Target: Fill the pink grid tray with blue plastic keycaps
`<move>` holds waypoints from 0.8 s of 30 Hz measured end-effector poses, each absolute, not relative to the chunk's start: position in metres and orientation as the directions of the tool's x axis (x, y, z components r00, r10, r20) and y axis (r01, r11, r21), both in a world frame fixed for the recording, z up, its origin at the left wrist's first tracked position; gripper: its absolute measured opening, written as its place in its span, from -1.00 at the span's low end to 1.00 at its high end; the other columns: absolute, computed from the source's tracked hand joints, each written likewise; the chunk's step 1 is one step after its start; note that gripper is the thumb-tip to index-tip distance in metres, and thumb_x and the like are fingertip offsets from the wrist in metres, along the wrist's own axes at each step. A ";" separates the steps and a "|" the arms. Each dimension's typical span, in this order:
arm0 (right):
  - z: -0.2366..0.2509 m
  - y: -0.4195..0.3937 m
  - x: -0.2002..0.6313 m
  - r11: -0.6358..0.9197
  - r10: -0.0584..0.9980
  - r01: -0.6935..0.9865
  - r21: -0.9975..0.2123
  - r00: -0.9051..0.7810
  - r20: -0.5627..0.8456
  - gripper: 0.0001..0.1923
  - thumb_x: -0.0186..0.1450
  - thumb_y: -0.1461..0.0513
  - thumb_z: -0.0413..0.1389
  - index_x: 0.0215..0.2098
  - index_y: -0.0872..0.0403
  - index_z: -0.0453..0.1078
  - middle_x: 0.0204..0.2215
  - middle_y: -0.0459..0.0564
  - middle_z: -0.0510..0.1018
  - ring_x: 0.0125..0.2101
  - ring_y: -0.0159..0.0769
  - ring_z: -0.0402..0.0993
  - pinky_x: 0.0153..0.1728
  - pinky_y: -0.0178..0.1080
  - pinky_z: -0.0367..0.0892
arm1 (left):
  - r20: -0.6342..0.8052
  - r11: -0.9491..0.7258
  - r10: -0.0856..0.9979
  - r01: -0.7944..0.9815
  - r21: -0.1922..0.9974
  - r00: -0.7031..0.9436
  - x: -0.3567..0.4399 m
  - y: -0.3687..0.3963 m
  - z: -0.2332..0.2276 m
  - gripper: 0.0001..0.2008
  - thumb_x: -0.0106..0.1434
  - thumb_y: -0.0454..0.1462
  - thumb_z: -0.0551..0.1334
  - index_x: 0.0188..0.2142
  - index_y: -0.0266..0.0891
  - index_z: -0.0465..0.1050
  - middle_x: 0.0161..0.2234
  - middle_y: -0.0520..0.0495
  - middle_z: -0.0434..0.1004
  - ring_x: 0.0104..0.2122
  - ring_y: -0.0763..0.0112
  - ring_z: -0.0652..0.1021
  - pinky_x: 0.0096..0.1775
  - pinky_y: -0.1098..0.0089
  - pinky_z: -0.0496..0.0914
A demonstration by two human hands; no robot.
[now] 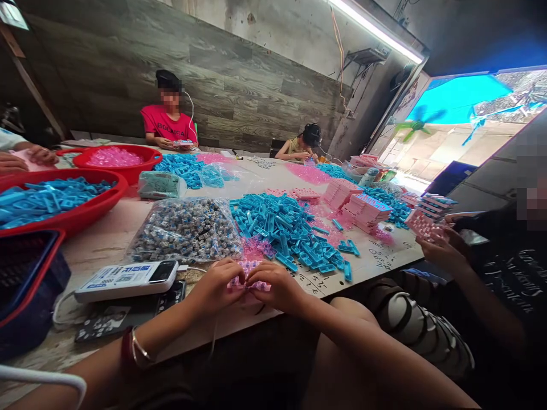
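— Holding what, and where?
— Left hand (216, 287) and right hand (277, 287), each grip pinched on the pink piece (248, 276), just before the blue clip pile (286, 230).
— Any writing?
— "BOLACA"-like print on the red shirt (164, 122); table (111, 239) scribbles unreadable.

Head view — close, forward-down over table (128, 228)

A small pink plastic grid piece (248, 277) pinched flat between my fingertips, studded with little pegs, partly hidden by my knuckles — held at the table's near edge, just before the loose pink bits.
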State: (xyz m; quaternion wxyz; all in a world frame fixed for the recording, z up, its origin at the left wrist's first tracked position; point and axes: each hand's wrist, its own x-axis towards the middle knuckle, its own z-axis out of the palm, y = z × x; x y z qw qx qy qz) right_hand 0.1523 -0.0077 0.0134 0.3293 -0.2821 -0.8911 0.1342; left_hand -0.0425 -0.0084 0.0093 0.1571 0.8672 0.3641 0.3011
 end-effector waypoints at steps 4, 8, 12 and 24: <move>0.011 -0.006 0.154 0.824 0.563 0.387 -0.415 -0.645 0.517 -0.93 0.16 0.36 0.20 -0.43 0.07 0.48 -0.35 -0.05 0.58 -0.32 -0.33 0.47 -0.25 -0.28 0.34 | 0.396 -0.698 0.713 0.535 0.476 0.578 -0.043 -0.009 0.010 -0.92 0.19 -0.29 0.20 -0.43 -0.20 0.35 -0.40 0.01 0.47 -0.29 0.33 0.43 -0.24 0.36 0.28; 0.010 -0.004 0.154 0.810 0.580 0.381 -0.445 -0.632 0.515 -0.95 0.16 0.33 0.22 -0.43 0.06 0.50 -0.38 -0.06 0.58 -0.35 -0.35 0.47 -0.28 -0.28 0.36 | 0.399 -0.693 0.719 0.542 0.475 0.569 -0.043 -0.011 0.011 -0.92 0.20 -0.28 0.20 -0.42 -0.20 0.35 -0.40 0.01 0.47 -0.30 0.33 0.43 -0.24 0.36 0.29; 0.009 -0.003 0.156 0.818 0.568 0.371 -0.439 -0.642 0.516 -0.95 0.15 0.33 0.22 -0.42 0.06 0.50 -0.37 -0.07 0.57 -0.33 -0.36 0.45 -0.26 -0.29 0.35 | 0.412 -0.701 0.712 0.542 0.464 0.568 -0.042 -0.009 0.009 -0.92 0.19 -0.27 0.21 -0.41 -0.21 0.36 -0.41 0.01 0.47 -0.33 0.35 0.44 -0.26 0.38 0.30; 0.008 0.010 0.160 0.872 0.480 0.397 -0.287 -0.810 0.337 -0.90 0.26 0.32 0.10 -0.33 0.14 0.47 -0.30 -0.01 0.52 -0.26 -0.43 0.42 -0.17 -0.41 0.29 | 0.423 -0.650 0.757 0.504 0.569 0.498 -0.043 -0.003 0.014 -0.83 0.07 -0.12 0.20 -0.43 -0.14 0.47 -0.43 0.05 0.56 -0.43 0.37 0.51 -0.36 0.49 0.38</move>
